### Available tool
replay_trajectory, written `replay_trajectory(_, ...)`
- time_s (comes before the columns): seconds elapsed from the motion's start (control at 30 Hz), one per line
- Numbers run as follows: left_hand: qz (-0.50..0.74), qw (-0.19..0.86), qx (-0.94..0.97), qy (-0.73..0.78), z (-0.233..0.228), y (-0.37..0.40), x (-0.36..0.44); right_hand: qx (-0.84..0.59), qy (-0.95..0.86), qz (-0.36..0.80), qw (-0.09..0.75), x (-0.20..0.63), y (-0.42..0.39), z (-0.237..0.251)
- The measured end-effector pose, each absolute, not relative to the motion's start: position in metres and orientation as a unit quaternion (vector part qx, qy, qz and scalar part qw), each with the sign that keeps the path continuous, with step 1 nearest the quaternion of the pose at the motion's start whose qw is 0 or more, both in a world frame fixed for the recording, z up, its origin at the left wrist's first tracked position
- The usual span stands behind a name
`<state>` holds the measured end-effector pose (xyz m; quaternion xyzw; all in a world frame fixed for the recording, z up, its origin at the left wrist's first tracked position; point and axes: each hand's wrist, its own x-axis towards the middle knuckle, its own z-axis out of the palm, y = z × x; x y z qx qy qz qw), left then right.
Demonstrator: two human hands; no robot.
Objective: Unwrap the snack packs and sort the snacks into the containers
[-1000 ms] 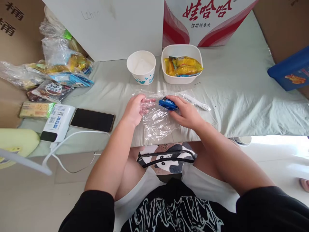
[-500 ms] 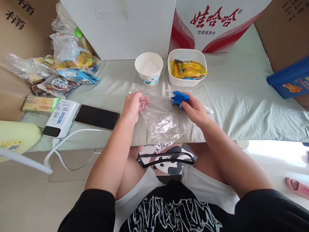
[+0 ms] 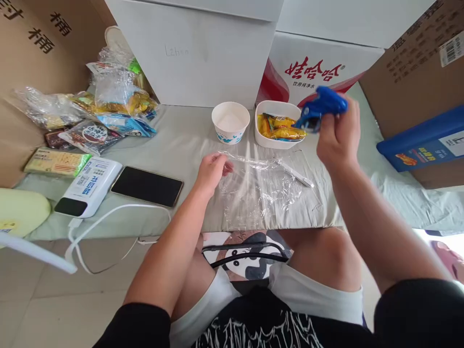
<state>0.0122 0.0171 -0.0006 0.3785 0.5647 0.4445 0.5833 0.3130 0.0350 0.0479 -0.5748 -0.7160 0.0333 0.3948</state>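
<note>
My right hand (image 3: 337,137) is raised above the counter (image 3: 188,140), fingers curled and pinching a small blue packet (image 3: 321,108) that sticks out to the left of my grip, its long axis roughly level and pointing toward the white square tub (image 3: 277,124) of yellow snack packets. My left hand (image 3: 212,170) is down on the counter, fingers closed lightly on the left edge of the clear plastic bag (image 3: 263,191), which lies flat and crumpled in front of me, its long side running left to right along the near edge of the counter. So the packet is up and to the right of the bag, well apart from it, and the bag lies down and to the left of my right hand; the left hand is the one touching the bag, and I cannot tell whether it is at the bag's opening. A white pen-like stick (image 3: 295,175) lies at a slant on the bag's right part. Behind the bag stands 1 white paper cup (image 3: 230,122), just beside the tub. Far to my left sit a dark phone (image 3: 147,186), a white power bank (image 3: 89,186) with its cable, and a heap of wrapped snacks (image 3: 97,113).
</note>
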Motion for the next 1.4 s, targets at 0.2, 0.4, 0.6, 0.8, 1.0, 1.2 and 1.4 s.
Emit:
replay_trajectory(0.2, 0.435, 0.603, 0.391, 0.543, 0.000, 0.017, 0.011, -0.683, -0.709, 0.039, 0.171, 0.305, 0.133, 0.073)
replay_trajectory(0.4, 0.429, 0.665, 0.425, 0.439, 0.009, 0.012, 0.004, -0.563, -0.766, 0.112, 0.290, 0.284, 0.069, 0.044)
replay_trajectory(0.6, 0.375, 0.705, 0.443, 0.407, 0.020, 0.003, 0.001, -0.470, -0.783, 0.158, 0.374, 0.257, -0.026, 0.017)
replay_trajectory(0.8, 0.516, 0.545, 0.311, 0.584, 0.003, 0.025, -0.020, -0.520, -0.709, 0.078, 0.471, 0.272, -0.050, 0.002)
replay_trajectory(1.0, 0.621, 0.150, 0.603, 0.477, 0.006, -0.007, -0.019, -0.580, -0.687, 0.078, 0.430, 0.284, -0.049, -0.009)
replay_trajectory(1.2, 0.174, 0.213, 0.874, 0.400, 0.000, -0.048, 0.025, -0.603, -0.693, 0.148, 0.367, 0.284, -0.048, -0.010)
replay_trajectory(1.4, 0.226, 0.204, 0.819, 0.486, 0.000, -0.028, 0.005, -0.553, -0.768, 0.179, 0.267, 0.290, -0.057, -0.008)
